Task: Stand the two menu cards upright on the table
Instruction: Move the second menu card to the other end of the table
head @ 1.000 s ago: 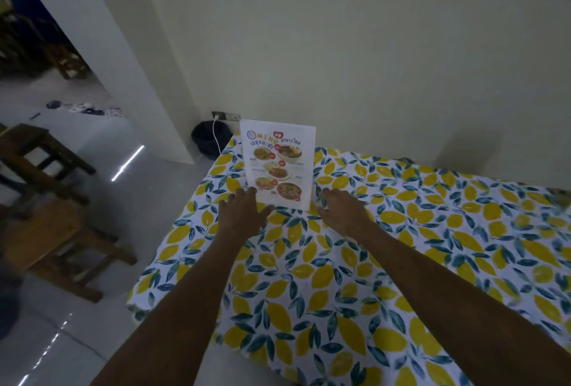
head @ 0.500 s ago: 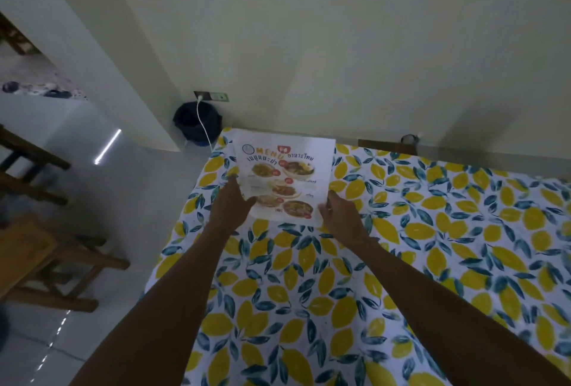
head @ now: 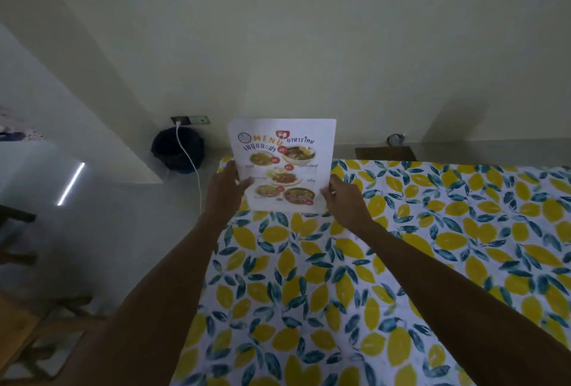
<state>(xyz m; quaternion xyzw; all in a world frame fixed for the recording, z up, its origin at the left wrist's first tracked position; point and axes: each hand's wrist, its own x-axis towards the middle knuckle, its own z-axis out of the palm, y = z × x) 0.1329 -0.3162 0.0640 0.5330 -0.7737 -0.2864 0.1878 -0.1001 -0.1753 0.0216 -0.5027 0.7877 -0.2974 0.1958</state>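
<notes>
A white menu card (head: pixel 282 163) with food photos and the word MENU stands upright near the far left corner of the table (head: pixel 401 262), which wears a lemon-print cloth. My left hand (head: pixel 225 189) grips the card's lower left edge. My right hand (head: pixel 343 197) grips its lower right edge. The card's bottom edge sits at the cloth. Only this one menu card is in view.
A pale wall rises just behind the table. On the floor to the left stand a dark bin (head: pixel 177 149) and a white cable (head: pixel 191 166) plugged into a wall socket (head: pixel 190 120). Wooden furniture (head: pixel 37 333) sits at the lower left. A brown board (head: pixel 384 153) lies behind the table.
Both hands went from resting beside the card's base to gripping its lower edges. The card was tipped back half a second ago and now faces me upright. My view has shifted closer.
</notes>
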